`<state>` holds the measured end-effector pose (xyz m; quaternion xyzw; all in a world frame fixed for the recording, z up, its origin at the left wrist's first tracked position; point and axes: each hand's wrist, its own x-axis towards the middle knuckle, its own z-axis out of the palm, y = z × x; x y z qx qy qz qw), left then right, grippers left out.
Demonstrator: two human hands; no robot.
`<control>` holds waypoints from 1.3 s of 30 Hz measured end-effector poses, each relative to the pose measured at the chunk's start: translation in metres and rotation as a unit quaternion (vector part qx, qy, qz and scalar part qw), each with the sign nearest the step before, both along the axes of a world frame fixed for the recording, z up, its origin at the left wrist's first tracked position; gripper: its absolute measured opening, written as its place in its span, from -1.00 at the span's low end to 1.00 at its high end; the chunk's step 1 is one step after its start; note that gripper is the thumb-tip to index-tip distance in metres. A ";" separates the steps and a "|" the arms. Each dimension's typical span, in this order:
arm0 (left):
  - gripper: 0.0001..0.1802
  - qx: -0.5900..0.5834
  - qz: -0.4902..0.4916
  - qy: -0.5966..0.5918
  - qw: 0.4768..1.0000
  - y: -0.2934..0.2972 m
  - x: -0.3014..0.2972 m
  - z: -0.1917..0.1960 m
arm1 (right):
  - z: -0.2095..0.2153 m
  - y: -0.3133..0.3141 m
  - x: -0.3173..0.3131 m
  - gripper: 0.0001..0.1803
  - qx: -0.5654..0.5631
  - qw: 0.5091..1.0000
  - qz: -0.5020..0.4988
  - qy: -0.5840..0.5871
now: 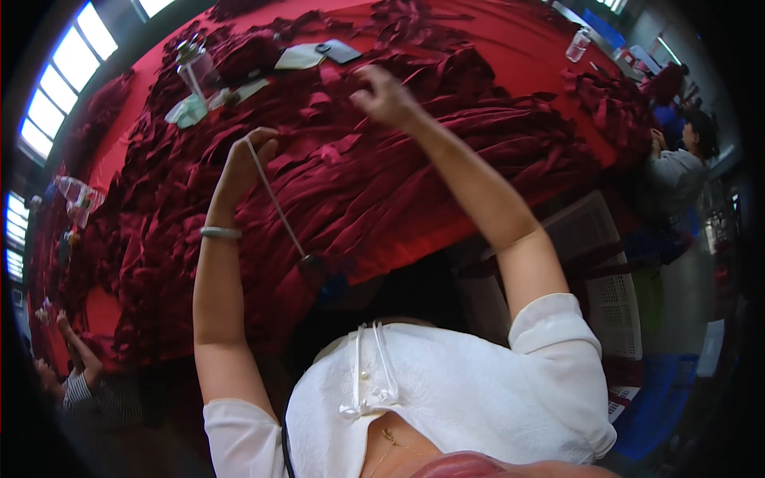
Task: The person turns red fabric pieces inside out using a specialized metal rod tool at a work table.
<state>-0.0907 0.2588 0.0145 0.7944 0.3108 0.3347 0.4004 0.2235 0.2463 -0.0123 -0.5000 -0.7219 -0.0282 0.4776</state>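
One heap of dark red fabric point(351, 187), in long loose folds, covered most of the red surface point(535, 40), lying beneath and between the hands and spilling toward the wearer's side. Left hand point(249, 155) was over the heap with fingers bent inward; could not tell whether it gripped cloth. A thin pale cord point(276, 195) ran from it, down and right, to a small dark object point(311, 264) nearer the body; held or looped, unclear. Right hand point(388, 99), farther out and blurred, had thumb and fingers apart, nothing seen between.

Risks, as judged: the cord could snag in the folds if the left hand pulled sideways; tangled layers might drag one another if tugged. The phone point(341, 52), just beyond the right hand, and a pale sheet point(300, 57) beside it could be knocked or buried by a wide sweep.

In the way: a clear bottle point(199, 72) and a crumpled pale packet point(186, 112), both beyond and left of the left hand. Well left of it, another bottle point(78, 195). Far right of the right hand, one co-worker point(676, 171); perforated crates point(615, 315) below that forearm.
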 end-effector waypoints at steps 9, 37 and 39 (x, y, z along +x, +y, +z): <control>-0.87 0.098 0.059 0.093 0.989 0.000 -0.015 -0.006 | 0.065 0.005 -0.106 -0.86 0.024 0.967 0.052 -0.248; -0.82 0.109 -0.013 0.056 0.992 0.000 -0.041 0.020 | 0.092 0.018 -0.113 -0.86 -0.180 0.939 0.283 -0.067; -0.83 0.137 0.034 -0.013 0.990 -0.002 -0.040 0.018 | 0.107 0.039 -0.102 -0.78 -0.060 0.975 0.200 -0.074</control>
